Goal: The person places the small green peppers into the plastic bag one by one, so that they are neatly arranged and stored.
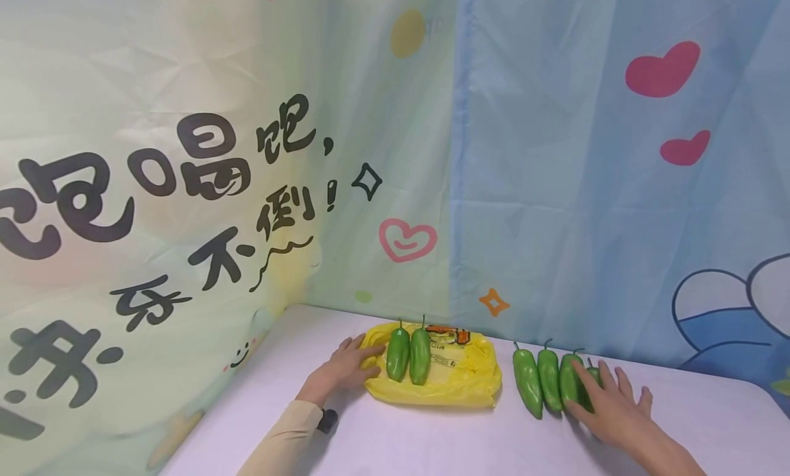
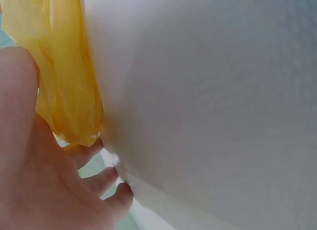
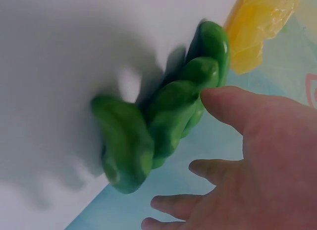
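Two green peppers [image 1: 409,356] lie side by side on a yellow plastic bag [image 1: 453,394] spread on the table. My left hand [image 1: 345,365] rests at the bag's left edge, fingers spread. The left wrist view has the bag's folded edge [image 2: 77,91] between the thumb and the loosely bent fingers. To the right of the bag, several more green peppers [image 1: 527,383] stand in a row, stems pointing away. Over the right end of that row is my right hand [image 1: 617,411], partly hiding the last peppers. Its fingers are spread, with the thumb close by a pepper [image 3: 171,111] in the right wrist view.
The white table [image 1: 444,442] meets a printed cloth backdrop [image 1: 555,188] along its back edge. Another cloth with black lettering [image 1: 204,160] hangs at the left. A strip of table separates the bag from the pepper row.
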Action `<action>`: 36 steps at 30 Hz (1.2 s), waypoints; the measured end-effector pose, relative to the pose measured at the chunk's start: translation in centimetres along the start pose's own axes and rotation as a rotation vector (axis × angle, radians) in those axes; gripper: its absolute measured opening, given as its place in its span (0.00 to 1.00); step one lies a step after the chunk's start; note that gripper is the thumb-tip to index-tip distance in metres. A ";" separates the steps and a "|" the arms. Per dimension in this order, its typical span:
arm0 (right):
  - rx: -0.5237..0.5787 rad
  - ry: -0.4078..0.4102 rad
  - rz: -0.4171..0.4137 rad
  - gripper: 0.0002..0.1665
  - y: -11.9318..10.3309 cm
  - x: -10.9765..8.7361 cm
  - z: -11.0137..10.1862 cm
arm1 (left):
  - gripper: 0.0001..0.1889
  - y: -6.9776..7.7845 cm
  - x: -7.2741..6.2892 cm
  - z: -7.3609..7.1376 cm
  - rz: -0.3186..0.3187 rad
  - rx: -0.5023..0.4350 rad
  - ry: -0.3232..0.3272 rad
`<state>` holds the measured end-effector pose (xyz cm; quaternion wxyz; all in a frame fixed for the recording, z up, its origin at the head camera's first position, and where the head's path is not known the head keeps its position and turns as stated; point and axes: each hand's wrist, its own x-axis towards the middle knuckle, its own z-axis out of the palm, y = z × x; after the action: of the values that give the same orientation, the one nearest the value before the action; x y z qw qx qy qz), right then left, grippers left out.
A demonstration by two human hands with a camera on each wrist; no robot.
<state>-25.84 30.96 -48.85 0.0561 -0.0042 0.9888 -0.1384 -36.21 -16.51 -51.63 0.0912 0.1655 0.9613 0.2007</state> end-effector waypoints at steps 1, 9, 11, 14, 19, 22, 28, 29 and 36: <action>0.000 -0.009 0.010 0.55 0.2 0.1 0.0 | 0.28 0.0 0.0 0.0 0.001 -0.001 0.000; 0.010 -0.005 0.038 0.58 1.2 0.1 0.3 | 0.28 -0.2 0.2 0.1 -0.001 0.002 0.005; 0.012 -0.015 0.048 0.59 1.2 0.2 0.3 | 0.28 -0.2 0.2 0.1 -0.004 0.006 0.005; 0.010 -0.029 0.062 0.61 1.3 0.2 0.4 | 0.28 -0.1 0.2 0.1 -0.008 0.004 0.005; 0.003 -0.059 0.083 0.64 1.5 0.0 0.5 | 0.28 -0.1 0.1 0.1 -0.011 0.001 0.002; -0.010 -0.081 0.078 0.65 1.9 -0.2 0.4 | 0.28 0.0 0.1 0.1 -0.007 0.003 0.003; -0.030 -0.150 0.067 0.65 2.4 -0.4 0.0 | 0.28 0.1 0.0 0.0 0.000 -0.001 0.006; -0.032 -0.162 0.070 0.65 2.5 -0.3 -0.1 | 0.28 0.1 0.1 0.0 0.006 -0.002 0.008; -0.033 -0.173 0.060 0.59 2.9 0.5 0.1 | 0.28 0.1 0.0 0.0 0.021 -0.004 0.014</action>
<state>-26.33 33.75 -49.82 0.1452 0.0125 0.9821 -0.1194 -36.17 -16.46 -51.55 0.0829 0.1740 0.9597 0.2045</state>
